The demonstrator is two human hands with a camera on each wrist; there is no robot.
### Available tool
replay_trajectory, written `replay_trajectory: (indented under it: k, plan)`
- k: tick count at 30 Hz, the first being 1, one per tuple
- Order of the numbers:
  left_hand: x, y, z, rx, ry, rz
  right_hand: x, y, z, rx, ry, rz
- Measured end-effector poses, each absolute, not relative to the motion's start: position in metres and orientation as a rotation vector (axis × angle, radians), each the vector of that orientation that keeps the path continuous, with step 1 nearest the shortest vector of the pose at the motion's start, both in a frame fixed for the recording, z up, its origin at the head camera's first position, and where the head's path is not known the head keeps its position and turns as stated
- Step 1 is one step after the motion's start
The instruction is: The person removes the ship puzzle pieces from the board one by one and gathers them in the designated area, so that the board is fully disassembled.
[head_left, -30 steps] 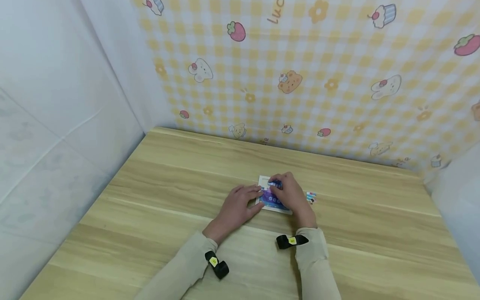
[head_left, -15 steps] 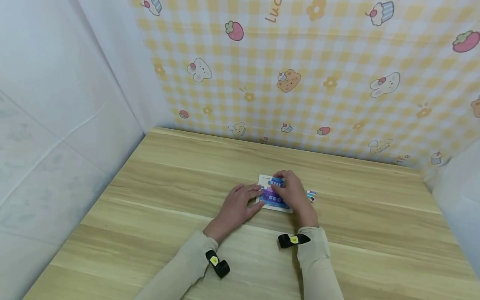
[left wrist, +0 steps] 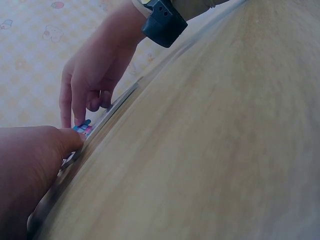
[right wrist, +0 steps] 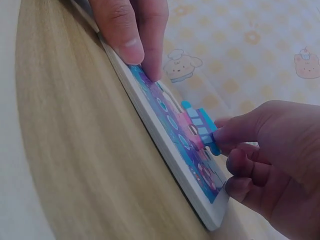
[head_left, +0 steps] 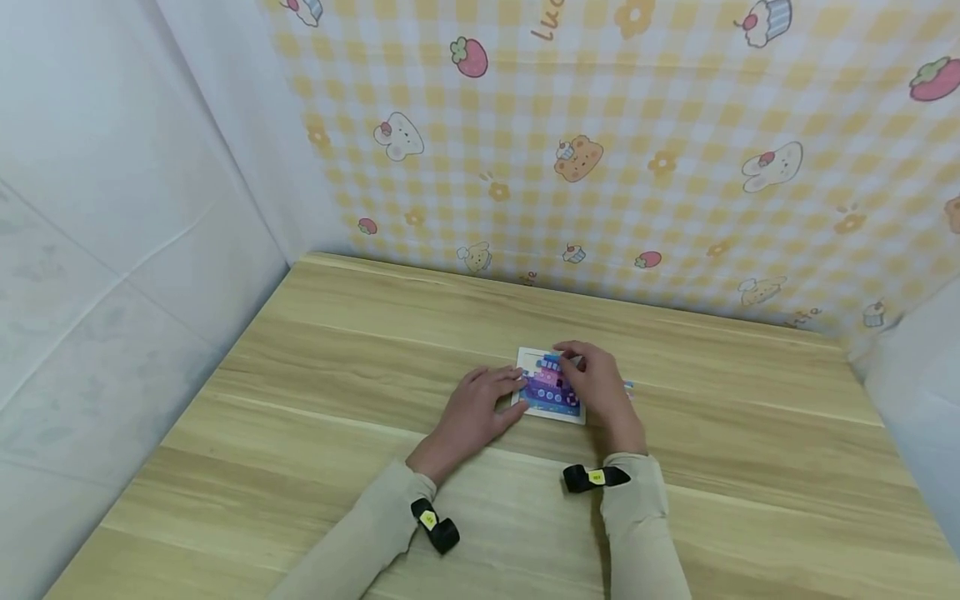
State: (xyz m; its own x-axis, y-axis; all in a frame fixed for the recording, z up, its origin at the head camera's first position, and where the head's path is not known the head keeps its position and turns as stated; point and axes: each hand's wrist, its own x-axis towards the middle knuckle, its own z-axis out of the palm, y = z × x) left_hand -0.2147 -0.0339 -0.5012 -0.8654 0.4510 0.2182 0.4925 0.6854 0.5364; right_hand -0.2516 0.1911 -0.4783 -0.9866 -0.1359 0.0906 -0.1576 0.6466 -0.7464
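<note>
A jigsaw puzzle tray (head_left: 550, 415) with a white border lies flat on the table, its pieces forming a purple and pink ship on blue water. My left hand (head_left: 474, 414) rests over its left edge, fingers extended and thumb at the near corner. At the tray's upper right, my right hand (head_left: 600, 385) pinches a blue puzzle piece (right wrist: 201, 125) with white windows between thumb and index finger. The right wrist view has this piece tilted up from the tray, its lower edge by the pink part. A pale area of the tray shows at the upper left.
Another loose puzzle piece (head_left: 629, 385) lies right of the tray, mostly hidden behind my right hand. The wooden table (head_left: 360, 333) ends at a yellow checked cloth (head_left: 525, 167) behind and a white wall covering (head_left: 127, 250) on the left.
My right hand has shifted slightly rightward, uncovering more of the ship. The loose piece on the right is now more hidden. My left hand has stayed in place.
</note>
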Motion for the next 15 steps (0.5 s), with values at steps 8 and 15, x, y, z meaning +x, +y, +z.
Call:
replay_trajectory:
  k: [8, 15]
  plan:
    - [-0.2146, -0.0333, -0.5016, -0.799, -2.832, -0.917, -0.2528, 0.1939, -0.4798, 0.183, -2.847, 1.334]
    - [-0.2140, -0.0332, -0.5016, -0.851, -2.804, -0.850, -0.2545, 0.1957, -0.4820, 0.172, -2.860, 1.355]
